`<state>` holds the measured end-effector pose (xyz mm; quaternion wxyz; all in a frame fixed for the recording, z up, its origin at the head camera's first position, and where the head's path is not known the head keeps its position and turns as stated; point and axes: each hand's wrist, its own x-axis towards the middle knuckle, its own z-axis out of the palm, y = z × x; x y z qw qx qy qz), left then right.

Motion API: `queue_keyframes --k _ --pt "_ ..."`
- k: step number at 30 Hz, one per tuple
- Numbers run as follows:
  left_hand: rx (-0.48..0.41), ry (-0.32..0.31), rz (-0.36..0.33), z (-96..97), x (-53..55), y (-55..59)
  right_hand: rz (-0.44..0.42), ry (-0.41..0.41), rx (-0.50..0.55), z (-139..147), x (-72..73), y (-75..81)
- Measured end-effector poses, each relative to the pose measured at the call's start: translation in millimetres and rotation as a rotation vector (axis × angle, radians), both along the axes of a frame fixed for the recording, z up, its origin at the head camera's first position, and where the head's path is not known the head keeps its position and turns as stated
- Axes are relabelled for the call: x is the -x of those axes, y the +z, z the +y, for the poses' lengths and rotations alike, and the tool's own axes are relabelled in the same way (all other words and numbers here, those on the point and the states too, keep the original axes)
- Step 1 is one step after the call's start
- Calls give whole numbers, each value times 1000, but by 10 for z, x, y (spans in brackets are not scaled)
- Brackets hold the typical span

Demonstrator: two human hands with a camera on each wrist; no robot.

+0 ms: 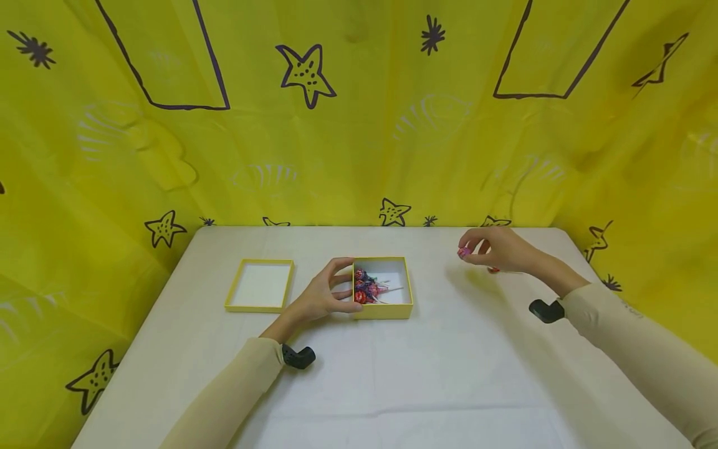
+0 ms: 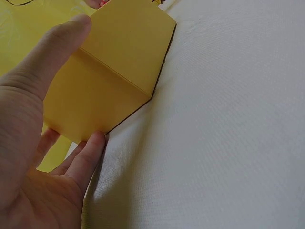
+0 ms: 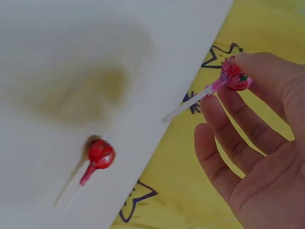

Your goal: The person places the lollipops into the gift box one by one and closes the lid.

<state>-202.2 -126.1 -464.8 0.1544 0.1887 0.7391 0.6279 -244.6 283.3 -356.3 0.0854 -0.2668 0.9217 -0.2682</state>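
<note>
A yellow box (image 1: 387, 312) with a white inside stands at mid-table, holding several wrapped lollipops (image 1: 367, 290) heaped toward its left side. My left hand (image 1: 325, 293) grips the box from the left, thumb along the front wall and fingers at the side and back; the left wrist view shows the thumb and fingertips against the yellow walls (image 2: 109, 71). Above the table at the right, my right hand (image 1: 499, 248) pinches a pink-and-red wrapped lollipop (image 3: 232, 78) by its head, the white stick pointing away. Another red lollipop (image 3: 101, 154) lies on the table below that hand.
A yellow-rimmed box lid (image 1: 259, 308), white inside, lies left of the box. White cloth covers the table (image 1: 437, 374). A yellow patterned curtain (image 1: 348, 149) hangs behind the table and along both sides.
</note>
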Motion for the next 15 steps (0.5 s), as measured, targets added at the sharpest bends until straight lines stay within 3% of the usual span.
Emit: queue_keyframes --k 15 --pt "-24 -3 -10 0 -9 6 83 108 44 -362 67 268"
